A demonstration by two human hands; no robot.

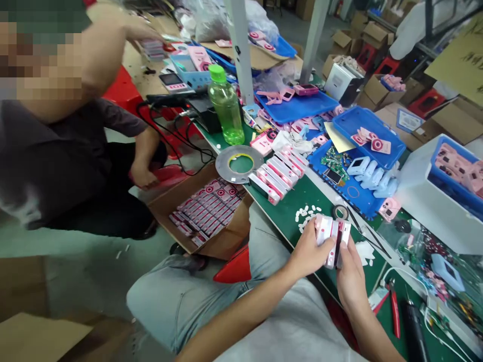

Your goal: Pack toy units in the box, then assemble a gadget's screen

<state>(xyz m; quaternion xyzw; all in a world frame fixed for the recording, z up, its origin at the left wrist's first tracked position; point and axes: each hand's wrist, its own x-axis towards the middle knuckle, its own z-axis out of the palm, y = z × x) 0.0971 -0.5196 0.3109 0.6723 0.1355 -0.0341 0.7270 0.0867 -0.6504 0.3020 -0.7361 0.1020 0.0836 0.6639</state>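
Just above the green worktop, my left hand (311, 251) is closed around a pink-and-white toy camera (325, 232). Pressed against its side is another slim toy camera (343, 232), gripped by the fingers of my right hand (350, 274). A dark strip shows between the two. White oval stickers (305, 215) lie scattered beside my left hand, and a roll of black tape (340, 212) sits just beyond the cameras. Further left, a row of pink-and-white toy cameras (279, 173) stands on edge next to a large grey reel (222, 163).
A cardboard box (241, 218) full of toy cameras stands below the table edge. A green bottle (226, 110), blue trays (362, 193) of parts, red-handled pliers (394, 311) and a black screwdriver (413, 327) surround the worktop. Another person (75, 166) sits at the left.
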